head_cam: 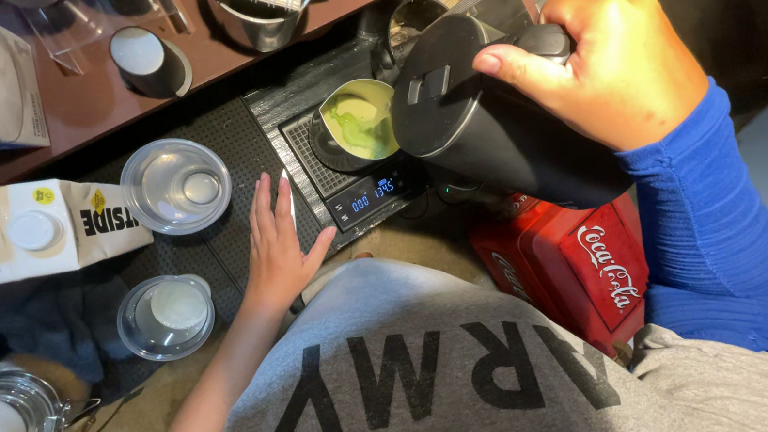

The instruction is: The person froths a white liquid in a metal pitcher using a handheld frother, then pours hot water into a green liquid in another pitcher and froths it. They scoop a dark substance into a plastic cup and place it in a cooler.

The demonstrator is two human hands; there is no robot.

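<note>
Kettle (489, 115), black and lidded, hangs tilted in the head view with its spout over a small cup (358, 121) of green liquid standing on a digital scale (340, 177). The right hand (619, 65) is wrapped closed around its handle, thumb pressed along the top near the lid. It looks rigid and fairly heavy when filled, likely hot on the body, so the handle is the sensible grip. The left hand (276, 249) lies flat with fingers spread on the black mat (220, 153), holding nothing, just beside the scale. A milk carton (34, 230) and two clear plastic cups (177, 185) sit further left.
</note>
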